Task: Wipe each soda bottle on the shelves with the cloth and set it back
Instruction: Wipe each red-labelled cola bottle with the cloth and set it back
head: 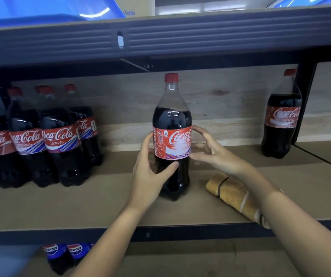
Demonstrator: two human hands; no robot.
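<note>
The left hand (148, 172) grips the bottle (172, 136) standing on the shelf (80, 204). The right hand (210, 150) touches it, fingers loose. The cloth (232, 193) lies beside; more bottles (40, 140) wait.

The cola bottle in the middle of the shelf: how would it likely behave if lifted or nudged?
The cola bottle looks nearly full of dark liquid, so it is probably heavy for its size. It is tall on a narrow base, so a push near the cap could tip it. Its smooth plastic may be slippery; both hands, left and right, flank it.
</note>
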